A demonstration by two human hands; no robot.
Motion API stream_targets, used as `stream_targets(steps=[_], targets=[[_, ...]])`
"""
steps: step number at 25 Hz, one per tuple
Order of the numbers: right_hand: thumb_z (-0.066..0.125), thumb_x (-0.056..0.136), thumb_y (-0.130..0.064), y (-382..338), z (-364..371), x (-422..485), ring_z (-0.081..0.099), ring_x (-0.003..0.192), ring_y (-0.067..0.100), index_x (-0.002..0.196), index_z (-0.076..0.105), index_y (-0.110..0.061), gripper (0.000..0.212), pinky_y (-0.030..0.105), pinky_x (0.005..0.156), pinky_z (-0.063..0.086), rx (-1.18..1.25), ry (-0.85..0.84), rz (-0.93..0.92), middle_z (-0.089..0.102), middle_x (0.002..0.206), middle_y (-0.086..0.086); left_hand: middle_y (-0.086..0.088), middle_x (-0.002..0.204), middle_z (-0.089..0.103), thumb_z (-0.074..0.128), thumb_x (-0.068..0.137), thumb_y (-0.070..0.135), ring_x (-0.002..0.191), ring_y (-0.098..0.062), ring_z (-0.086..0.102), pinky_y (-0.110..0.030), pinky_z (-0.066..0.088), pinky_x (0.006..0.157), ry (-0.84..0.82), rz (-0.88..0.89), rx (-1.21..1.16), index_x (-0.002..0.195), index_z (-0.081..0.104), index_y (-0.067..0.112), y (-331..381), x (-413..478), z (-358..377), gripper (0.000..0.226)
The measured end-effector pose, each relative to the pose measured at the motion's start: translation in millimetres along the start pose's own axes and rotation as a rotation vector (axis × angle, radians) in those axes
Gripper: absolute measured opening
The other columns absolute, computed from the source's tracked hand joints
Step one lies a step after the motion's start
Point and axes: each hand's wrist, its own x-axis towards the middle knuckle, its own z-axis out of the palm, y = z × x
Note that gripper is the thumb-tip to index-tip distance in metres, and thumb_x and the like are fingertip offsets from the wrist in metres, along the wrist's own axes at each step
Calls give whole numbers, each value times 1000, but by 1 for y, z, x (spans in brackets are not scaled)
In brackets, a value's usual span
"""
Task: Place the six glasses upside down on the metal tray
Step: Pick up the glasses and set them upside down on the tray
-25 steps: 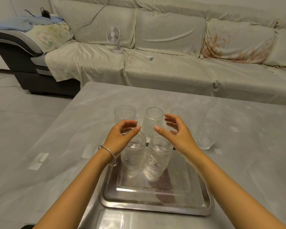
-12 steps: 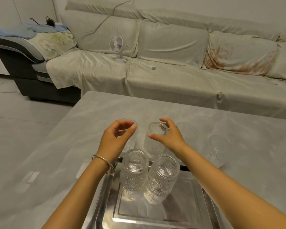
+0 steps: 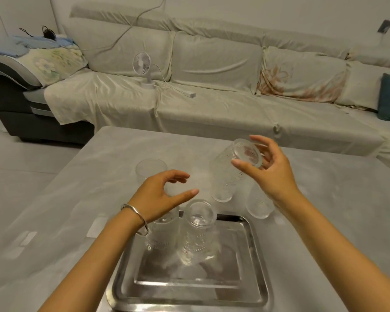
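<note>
A metal tray (image 3: 256, 255) lies on the grey table near me. Two ribbed clear glasses stand upside down at its far end: one (image 3: 197, 224) in plain sight, the other (image 3: 160, 233) partly under my left wrist. My right hand (image 3: 274, 176) grips a third glass (image 3: 226, 179) in the air above the table, tilted with its base up and its mouth pointing down. My left hand (image 3: 161, 199) hovers open, fingers curved, just in front of an upright glass (image 3: 150, 167) on the table. Another glass (image 3: 257, 204) stands on the table behind my right wrist.
The table (image 3: 65, 210) has white tape marks (image 3: 26, 238) at its left. Beyond its far edge runs a covered sofa (image 3: 212, 109) with a small white fan (image 3: 142, 64) and a power strip (image 3: 190, 94) on it.
My right hand has lifted the middle glass off the table and tipped it base up. My left hand has drawn back from the left glass and is open.
</note>
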Motion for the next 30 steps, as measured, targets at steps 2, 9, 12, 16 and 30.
stream_targets(steps=[2,9,12,16,30], targets=[[82,51,-46,3,-19,-17,58,107,-1,121,52,-35,77,9,81,50,-87,11,0,57,113,-20,20,114,61,60,54,75,109,0,53,-22,42,94,-124,8,122,116,53,42,6,-6,7,71],[83,51,-40,50,-22,-66,59,110,7,121,52,-32,77,8,83,49,-90,-53,98,60,117,-12,9,127,60,66,53,72,115,-11,54,-36,37,105,-183,81,449,128,48,29,5,-12,30,89],[83,51,-42,59,-14,-69,59,111,6,119,51,-36,75,13,87,49,-93,-118,118,60,118,-12,10,120,64,67,49,73,100,-5,57,-35,39,101,-157,66,395,124,53,29,2,-10,33,88],[87,57,-33,69,-7,-72,59,112,8,118,52,-36,71,13,87,47,-112,-165,124,60,121,-10,11,118,65,53,42,82,86,0,51,-30,38,95,-120,58,371,121,54,29,1,-10,36,95],[83,62,-39,79,2,-76,53,108,-5,123,50,-33,70,11,86,46,-161,-217,150,53,117,-24,7,126,62,52,46,81,105,-11,59,-36,38,100,-138,45,399,127,49,29,1,-11,37,97]])
